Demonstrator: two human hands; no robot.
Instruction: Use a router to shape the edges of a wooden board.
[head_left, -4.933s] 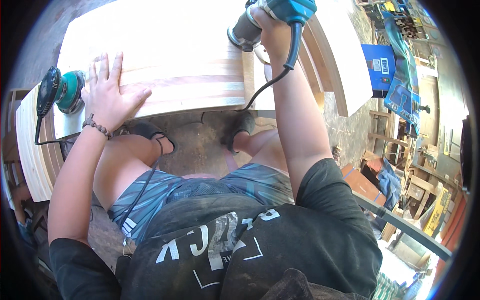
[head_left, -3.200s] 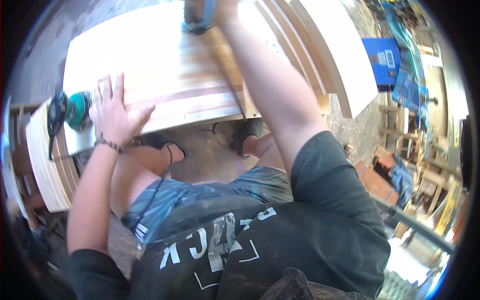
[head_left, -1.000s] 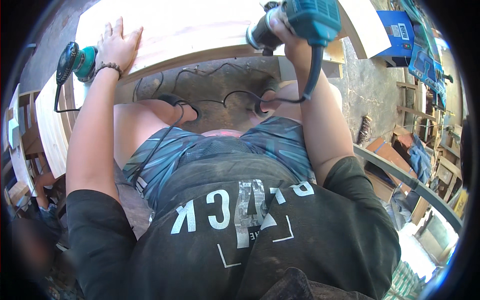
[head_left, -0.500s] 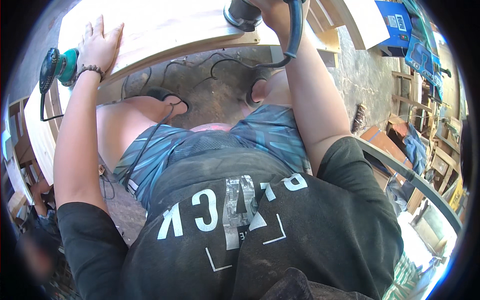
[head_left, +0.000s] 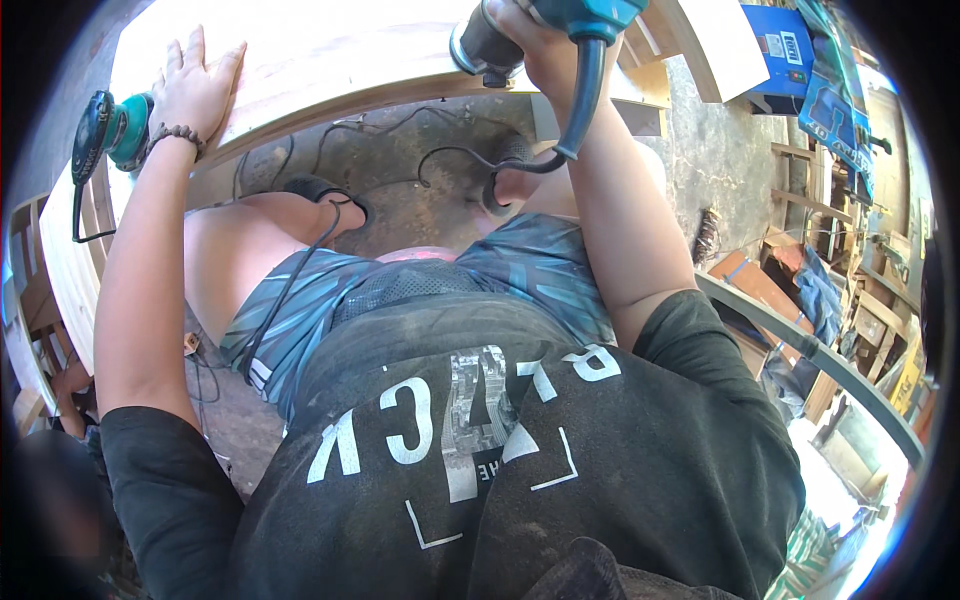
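Note:
My left hand (head_left: 197, 95) lies flat with fingers spread on a pale wooden board (head_left: 330, 40). Wrapped round a teal and dark trim router (head_left: 492, 48), my right hand (head_left: 555, 45) has it at the right part of the board's near edge. The router's dark round base is by the wood, and its thick cord (head_left: 590, 95) bends down past my wrist. Beside my left wrist, a teal and black sander (head_left: 112, 135) sits at the left end, its cord hanging down.
A blue box-shaped machine (head_left: 782, 50) stands at the far right, past more boards (head_left: 710, 45). Cables (head_left: 440, 160) trail over the concrete floor between my feet. A grey metal rail (head_left: 810, 350) runs on my right. Another person (head_left: 65, 490) is at the lower left.
The router and my right hand have come slightly toward me, showing more of the teal body. The view has shifted a little; my left hand stays on the board.

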